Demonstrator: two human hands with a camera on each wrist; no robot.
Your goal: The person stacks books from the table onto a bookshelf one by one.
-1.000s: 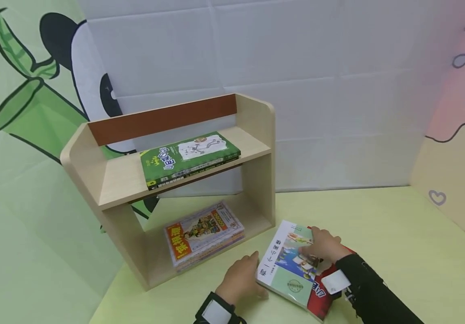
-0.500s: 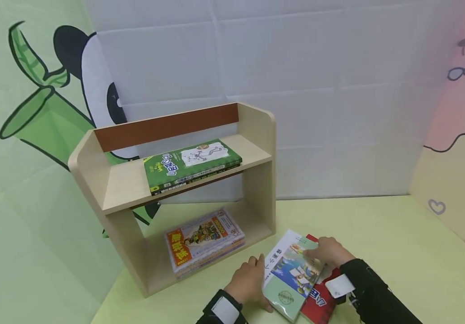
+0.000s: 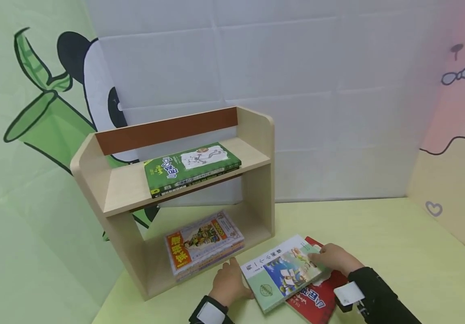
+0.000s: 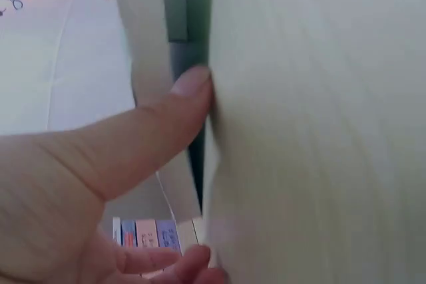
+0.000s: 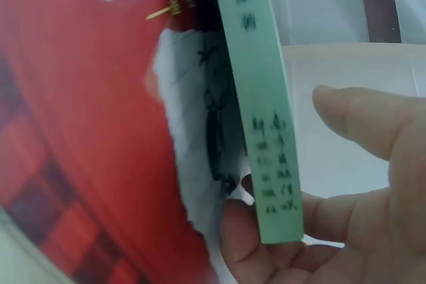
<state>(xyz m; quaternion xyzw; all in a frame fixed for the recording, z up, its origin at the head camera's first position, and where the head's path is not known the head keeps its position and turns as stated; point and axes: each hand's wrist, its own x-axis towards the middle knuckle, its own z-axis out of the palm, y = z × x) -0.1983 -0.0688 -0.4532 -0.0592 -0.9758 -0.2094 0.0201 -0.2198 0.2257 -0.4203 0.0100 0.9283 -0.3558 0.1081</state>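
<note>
A green and white book point(image 3: 274, 274) with a colourful cover picture lies slantwise over a red book point(image 3: 317, 294). My right hand point(image 3: 335, 258) grips its right end, fingers on the underside in the right wrist view, where the light green edge point(image 5: 259, 124) stands out from the red cover point(image 5: 100, 124). My left hand point(image 3: 229, 283) is at the book's left edge, thumb point(image 4: 160, 131) extended and fingers loosely spread. The red book is partly hidden below the green one.
To the left stands a wooden two-tier shelf point(image 3: 254, 180). Green books point(image 3: 191, 166) lie on its upper tier, and a stack of orange and white books point(image 3: 204, 240) on the lower one. Printed cloths point(image 3: 337, 112) hang behind the pale yellow table point(image 3: 378, 243).
The green and white book has turned and slid left across the red book, uncovering more of it. My right hand has kept to its right end; my left hand has shifted left with its edge.
</note>
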